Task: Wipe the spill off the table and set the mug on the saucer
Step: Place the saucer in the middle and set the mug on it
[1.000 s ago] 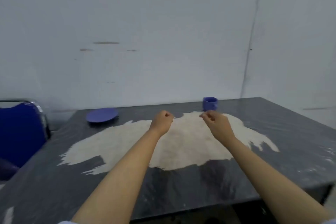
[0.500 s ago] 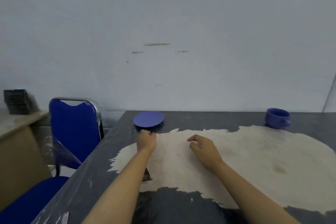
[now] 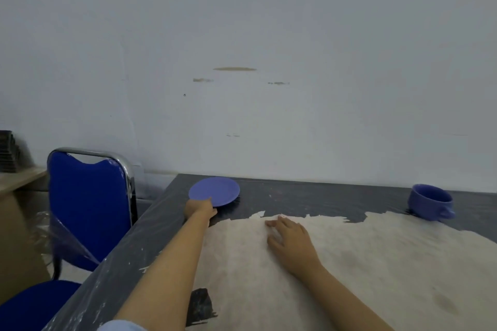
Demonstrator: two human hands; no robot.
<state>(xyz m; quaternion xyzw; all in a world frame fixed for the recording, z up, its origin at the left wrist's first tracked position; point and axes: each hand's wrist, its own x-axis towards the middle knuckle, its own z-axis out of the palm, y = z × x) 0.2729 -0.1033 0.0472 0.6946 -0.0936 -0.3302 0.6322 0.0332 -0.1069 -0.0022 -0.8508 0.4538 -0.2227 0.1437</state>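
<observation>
A blue saucer (image 3: pixel 215 191) sits at the far left corner of the dark table (image 3: pixel 309 199). My left hand (image 3: pixel 199 209) grips the saucer's near rim, which looks slightly lifted. My right hand (image 3: pixel 289 240) lies flat with fingers spread on a wide cream-coloured sheet (image 3: pixel 363 263) that covers much of the tabletop. A blue mug (image 3: pixel 430 202) stands upright at the far right, at the sheet's far edge, handle toward me. A faint brownish stain (image 3: pixel 443 303) shows on the sheet at the right. No other spill can be made out.
A blue chair (image 3: pixel 88 204) with a chrome frame stands close against the table's left edge. A wooden desk (image 3: pixel 18 183) with a dark stack on it is further left. A white wall runs right behind the table.
The view has swung left and closer. My left hand has reached forward from the sheet's edge and taken hold of the saucer's rim. My right hand has flattened on the sheet.
</observation>
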